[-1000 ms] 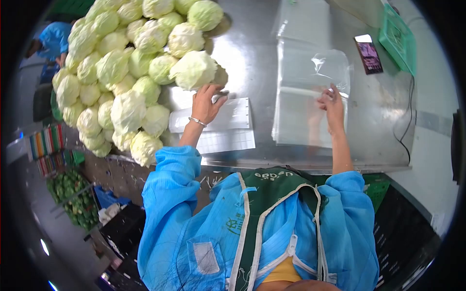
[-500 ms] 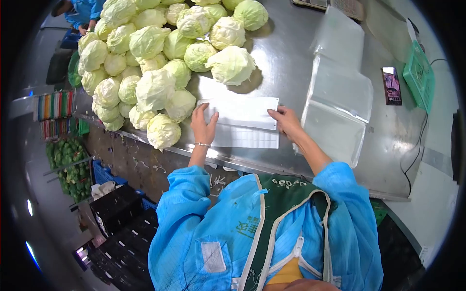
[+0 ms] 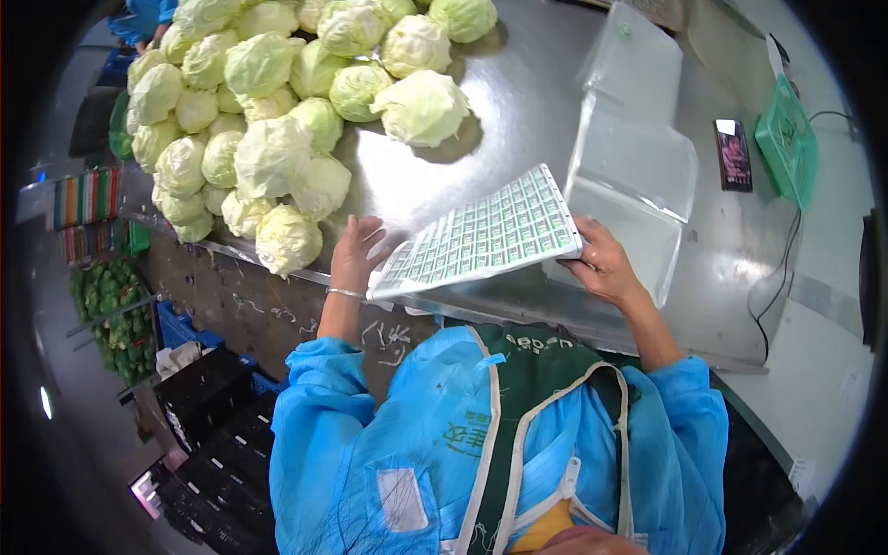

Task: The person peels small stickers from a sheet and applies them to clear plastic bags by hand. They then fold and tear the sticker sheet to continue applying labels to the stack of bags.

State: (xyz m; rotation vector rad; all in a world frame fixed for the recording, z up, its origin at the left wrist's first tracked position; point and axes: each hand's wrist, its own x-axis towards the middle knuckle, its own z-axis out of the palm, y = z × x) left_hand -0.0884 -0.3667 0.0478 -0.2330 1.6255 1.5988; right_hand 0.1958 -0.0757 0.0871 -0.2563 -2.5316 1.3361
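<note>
A sheet of stickers (image 3: 490, 227), printed with rows of small green-and-white labels, is lifted at a tilt above the steel table's front edge. My right hand (image 3: 601, 264) grips its right edge, thumb underneath. At the sheet's left end is my left hand (image 3: 356, 254), its fingers apart; whether the palm touches the sheet I cannot make out. Just beyond that hand lies a pile of pale green cabbages (image 3: 273, 157). Clear plastic bags (image 3: 629, 166) lie flat on the table, close behind my right hand.
A phone (image 3: 733, 155) lies on the steel table (image 3: 527, 74), near a green plastic basket (image 3: 786, 139) and a cable. Black crates (image 3: 213, 444) stand at the lower left. At the top left, part of another person in blue (image 3: 143, 18) shows.
The sheet was flat on the table, mostly blank side up; now it is raised and tilted with its printed labels showing. Both hands have come nearer to me.
</note>
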